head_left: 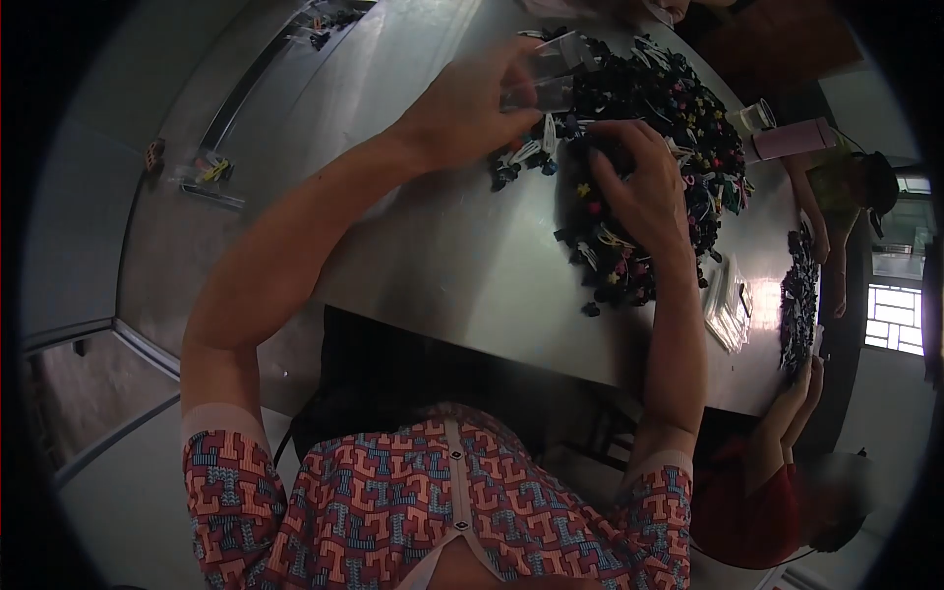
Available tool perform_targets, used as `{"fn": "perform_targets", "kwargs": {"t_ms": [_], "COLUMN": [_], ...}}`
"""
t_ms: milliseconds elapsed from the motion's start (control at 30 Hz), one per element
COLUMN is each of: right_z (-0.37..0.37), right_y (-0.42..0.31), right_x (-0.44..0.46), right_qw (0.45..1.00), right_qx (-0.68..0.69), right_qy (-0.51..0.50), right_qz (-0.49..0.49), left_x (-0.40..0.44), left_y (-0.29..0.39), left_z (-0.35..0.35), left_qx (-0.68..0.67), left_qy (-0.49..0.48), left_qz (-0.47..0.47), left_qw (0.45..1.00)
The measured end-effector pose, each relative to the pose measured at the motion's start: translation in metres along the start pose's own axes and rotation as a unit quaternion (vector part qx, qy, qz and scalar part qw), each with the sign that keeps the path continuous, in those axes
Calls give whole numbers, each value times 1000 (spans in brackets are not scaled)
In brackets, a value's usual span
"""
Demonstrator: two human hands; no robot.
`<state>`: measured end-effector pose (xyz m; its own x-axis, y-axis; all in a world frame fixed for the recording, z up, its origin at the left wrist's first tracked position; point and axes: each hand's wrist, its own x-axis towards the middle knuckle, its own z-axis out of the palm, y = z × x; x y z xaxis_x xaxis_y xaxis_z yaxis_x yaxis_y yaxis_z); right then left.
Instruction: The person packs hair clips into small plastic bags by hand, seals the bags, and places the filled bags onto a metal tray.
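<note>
My left hand [482, 103] is closed around a clear plastic bag [546, 93] at the left edge of a large pile. The bag is slightly blurred, and I cannot see well what is in it. The pile [703, 128] is made of small hair clips, mostly dark, with coloured flower and star shapes. My right hand [639, 177] reaches into it, thumb and fingers curled round some dark clips; its fingertips are partly hidden. Between my hands lie a few white clips [536, 147] and dark ones.
A stack of clear bags [728, 305] lies right of the pile. Beyond are a pink tumbler [792, 140], a cup [755, 116] and another clip heap [797, 300]. Co-workers' arms [792, 403] reach in from the right. A tray [221, 187] with some clips stands at left.
</note>
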<state>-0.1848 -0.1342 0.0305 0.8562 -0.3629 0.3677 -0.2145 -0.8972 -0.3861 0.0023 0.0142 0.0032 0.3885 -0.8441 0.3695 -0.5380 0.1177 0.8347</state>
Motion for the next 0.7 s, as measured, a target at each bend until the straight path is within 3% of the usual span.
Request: {"fn": "perform_targets", "kwargs": {"t_ms": [133,433,533,700], "right_z": [16,13,27,39], "right_y": [7,0,-10,-14], "right_x": [2,6,5,6], "right_qw": [994,995,997,998], "right_qx": [-100,-53,51,-16], "right_qy": [39,88,57,24], "right_qz": [-28,-7,17,49], "left_x": [0,1,1,0], "left_y": [-3,-2,1,2], "left_z": [3,1,0,1], "left_qx": [8,9,-12,-20], "left_qy": [5,13,0,-1], "left_qz": [14,10,-9,-13], "left_qw": [1000,1000,1000,1000]}}
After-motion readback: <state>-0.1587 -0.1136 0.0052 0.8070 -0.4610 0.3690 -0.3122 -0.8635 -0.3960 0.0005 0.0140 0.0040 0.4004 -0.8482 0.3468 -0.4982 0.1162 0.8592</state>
